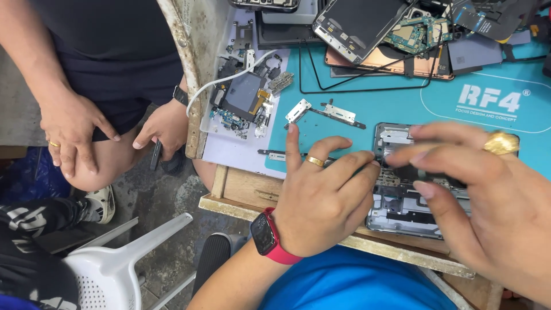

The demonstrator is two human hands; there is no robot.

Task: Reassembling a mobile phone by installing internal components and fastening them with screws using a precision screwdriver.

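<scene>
An opened phone frame [402, 215] with bare metal insides lies on the blue work mat [396, 109] near the bench's front edge. My left hand [324, 198], with a gold ring and a red watch on the wrist, rests on the frame's left side, index finger stretched onto the mat. My right hand [482, 195], wearing a large gold ring, hovers blurred over the frame and pinches a dark flat part [427, 174] against it. The frame's right half is hidden under that hand.
Small metal brackets [324, 112] lie on the mat. Stacked phone screens and circuit boards [390, 28] crowd the back. A tray of small parts [244, 100] and a white cable sit at left. Another person's hands [74, 129] rest on their knees beside a white plastic chair [115, 270].
</scene>
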